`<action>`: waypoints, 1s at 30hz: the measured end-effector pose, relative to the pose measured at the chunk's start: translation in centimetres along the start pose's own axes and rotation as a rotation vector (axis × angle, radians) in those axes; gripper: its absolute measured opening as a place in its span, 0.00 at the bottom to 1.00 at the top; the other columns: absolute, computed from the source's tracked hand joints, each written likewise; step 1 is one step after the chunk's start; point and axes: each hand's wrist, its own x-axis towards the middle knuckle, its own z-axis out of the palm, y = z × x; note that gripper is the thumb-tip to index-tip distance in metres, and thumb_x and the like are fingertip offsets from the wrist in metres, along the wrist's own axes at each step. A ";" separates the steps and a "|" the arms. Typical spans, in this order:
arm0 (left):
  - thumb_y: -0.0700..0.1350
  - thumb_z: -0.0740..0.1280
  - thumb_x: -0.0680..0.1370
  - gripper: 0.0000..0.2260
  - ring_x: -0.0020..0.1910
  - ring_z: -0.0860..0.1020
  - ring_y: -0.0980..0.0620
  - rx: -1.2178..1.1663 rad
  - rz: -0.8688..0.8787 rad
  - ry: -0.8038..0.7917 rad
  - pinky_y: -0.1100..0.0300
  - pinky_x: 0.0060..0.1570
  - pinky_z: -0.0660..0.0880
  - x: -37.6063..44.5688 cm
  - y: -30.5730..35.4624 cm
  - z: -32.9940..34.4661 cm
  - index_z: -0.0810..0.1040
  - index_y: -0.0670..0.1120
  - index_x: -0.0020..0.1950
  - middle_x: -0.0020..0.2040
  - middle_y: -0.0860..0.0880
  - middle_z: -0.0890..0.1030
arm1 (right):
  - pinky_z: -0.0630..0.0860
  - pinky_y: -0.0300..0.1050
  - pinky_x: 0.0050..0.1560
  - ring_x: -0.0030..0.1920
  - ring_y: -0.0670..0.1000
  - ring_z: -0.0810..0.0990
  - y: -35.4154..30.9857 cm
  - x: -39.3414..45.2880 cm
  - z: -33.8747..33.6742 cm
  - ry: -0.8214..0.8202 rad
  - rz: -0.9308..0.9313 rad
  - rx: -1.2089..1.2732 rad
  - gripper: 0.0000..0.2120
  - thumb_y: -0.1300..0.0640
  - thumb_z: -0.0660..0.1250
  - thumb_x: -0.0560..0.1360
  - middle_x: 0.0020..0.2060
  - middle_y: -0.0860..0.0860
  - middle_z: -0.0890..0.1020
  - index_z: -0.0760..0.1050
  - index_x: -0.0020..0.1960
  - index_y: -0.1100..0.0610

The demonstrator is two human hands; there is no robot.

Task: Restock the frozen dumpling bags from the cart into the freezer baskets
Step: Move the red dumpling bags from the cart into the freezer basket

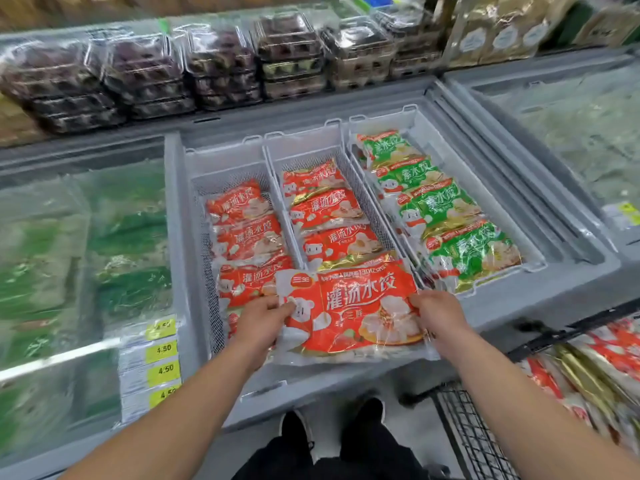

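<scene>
A: Both hands are on one red dumpling bag — the left hand pinches its left edge, the right hand grips the right edge, fingers curled over the plastic. The bag hangs over the near rim of the freezer, toward 6 o'clock from the middle basket.

B: So which basket takes it?

A: Probably the middle one; its front slot is partly covered by the bag, so I can't tell how much room is left there.

B: What might go wrong?

A: The bag is wider than the gap it seems to aim at. If it goes in flat, a corner could catch on the mesh wall or ride over into the left basket at 9 o'clock, burying the red bags there. The film looks slick too — a light pinch on the left could let that end drop.

B: And the green bags?

A: At 2 o'clock, in their own basket, well clear. The cart at 4 o'clock holds more stock.
</scene>
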 end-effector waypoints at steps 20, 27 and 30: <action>0.53 0.69 0.73 0.14 0.43 0.83 0.40 0.113 -0.262 0.245 0.45 0.47 0.79 20.2 5.5 8.8 0.84 0.43 0.46 0.42 0.43 0.85 | 0.75 0.49 0.42 0.39 0.57 0.79 -10.4 25.5 5.8 -0.203 -0.023 -0.321 0.14 0.59 0.61 0.79 0.34 0.56 0.81 0.76 0.36 0.57; 0.47 0.68 0.78 0.10 0.52 0.82 0.39 0.323 -0.354 0.162 0.49 0.50 0.79 23.7 7.2 10.1 0.82 0.40 0.49 0.54 0.40 0.83 | 0.69 0.45 0.38 0.41 0.55 0.78 -10.8 29.2 7.5 -0.328 -0.056 -0.485 0.10 0.56 0.61 0.79 0.38 0.52 0.81 0.78 0.44 0.56; 0.55 0.68 0.79 0.14 0.59 0.79 0.44 0.519 -0.358 -0.010 0.57 0.52 0.72 22.9 7.9 10.6 0.80 0.49 0.60 0.61 0.46 0.81 | 0.71 0.45 0.49 0.50 0.53 0.78 -9.2 28.7 7.8 -0.427 -0.115 -0.674 0.09 0.50 0.68 0.76 0.50 0.51 0.82 0.78 0.54 0.53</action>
